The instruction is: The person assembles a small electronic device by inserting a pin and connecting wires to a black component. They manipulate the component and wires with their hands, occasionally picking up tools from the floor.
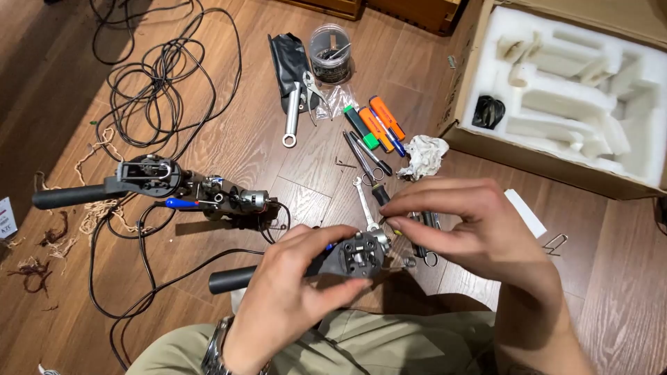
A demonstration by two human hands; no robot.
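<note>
Handle assembly [351,258] — a dark grey mechanism with a black grip — sits over the person's lap, near the scene's centre. Left hand [292,292] wraps it, fingers curled around the body. Right hand [472,226] hovers at its right edge, thumb and forefinger pinched at a small part. A second assembly [149,179] lies left; markers [375,123] and a foam-lined box [570,90] lie farther off.

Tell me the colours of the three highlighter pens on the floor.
One green, two orange highlighter pens, seen best in the head view, lying beside the crumpled tissue.
</note>
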